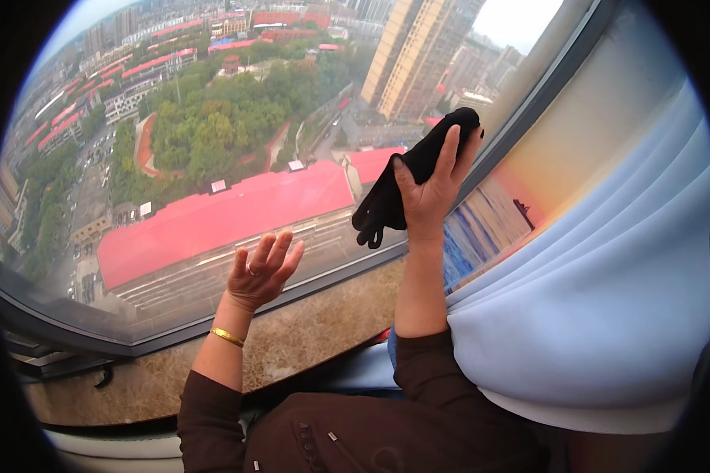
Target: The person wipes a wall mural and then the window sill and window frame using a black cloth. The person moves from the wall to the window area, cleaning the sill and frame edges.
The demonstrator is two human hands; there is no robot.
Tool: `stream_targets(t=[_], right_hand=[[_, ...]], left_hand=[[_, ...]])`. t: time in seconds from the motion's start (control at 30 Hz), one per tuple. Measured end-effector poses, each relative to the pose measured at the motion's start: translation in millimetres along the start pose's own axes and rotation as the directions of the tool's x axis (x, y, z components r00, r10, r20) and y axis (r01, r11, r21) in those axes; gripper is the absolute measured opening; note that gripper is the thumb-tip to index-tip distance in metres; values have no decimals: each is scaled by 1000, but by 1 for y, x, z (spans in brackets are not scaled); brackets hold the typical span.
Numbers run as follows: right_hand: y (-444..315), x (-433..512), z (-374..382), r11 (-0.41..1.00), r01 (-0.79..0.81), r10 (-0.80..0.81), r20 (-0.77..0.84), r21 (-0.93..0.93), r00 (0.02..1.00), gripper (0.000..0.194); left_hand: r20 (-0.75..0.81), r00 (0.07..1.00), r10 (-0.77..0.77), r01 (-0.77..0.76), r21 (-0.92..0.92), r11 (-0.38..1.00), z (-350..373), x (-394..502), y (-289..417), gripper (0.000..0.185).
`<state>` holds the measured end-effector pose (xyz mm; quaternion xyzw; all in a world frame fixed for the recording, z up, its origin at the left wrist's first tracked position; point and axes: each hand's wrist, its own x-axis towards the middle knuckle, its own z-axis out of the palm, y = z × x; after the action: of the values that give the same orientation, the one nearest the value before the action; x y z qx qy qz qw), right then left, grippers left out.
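My right hand (435,189) presses a bunched black cloth (420,162) against the window pane (307,136), close to the dark frame on the right. Loose ends of the cloth hang down to the left of the hand. Lower and to the left, my left hand (263,269) is raised before the glass with its fingers apart and nothing in it. Whether its fingertips touch the pane, I cannot tell. A ring is on one finger, and a gold-coloured bracelet (227,337) circles that wrist.
A brown marble windowsill (307,325) runs below the dark window frame (331,275). On the right hangs a pale blue curtain (568,295), beside a painted seascape (485,230). A dark window handle (103,376) lies at lower left. Buildings and trees stand far below outside.
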<state>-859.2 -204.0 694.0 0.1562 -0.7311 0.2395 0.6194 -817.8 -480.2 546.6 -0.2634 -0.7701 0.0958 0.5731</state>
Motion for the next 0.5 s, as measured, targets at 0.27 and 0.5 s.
stream_targets(t=[0.27, 0.5], right_hand=[[-15, -41, 20, 997, -70, 69, -74, -14, 995, 61], [-1, -135, 30, 995, -13, 9, -43, -94, 999, 58]], left_hand=[[17, 1000, -5, 5, -3, 1000, -1, -1, 2, 33], [4, 1000, -15, 15, -18, 1000, 1, 0, 1, 33]])
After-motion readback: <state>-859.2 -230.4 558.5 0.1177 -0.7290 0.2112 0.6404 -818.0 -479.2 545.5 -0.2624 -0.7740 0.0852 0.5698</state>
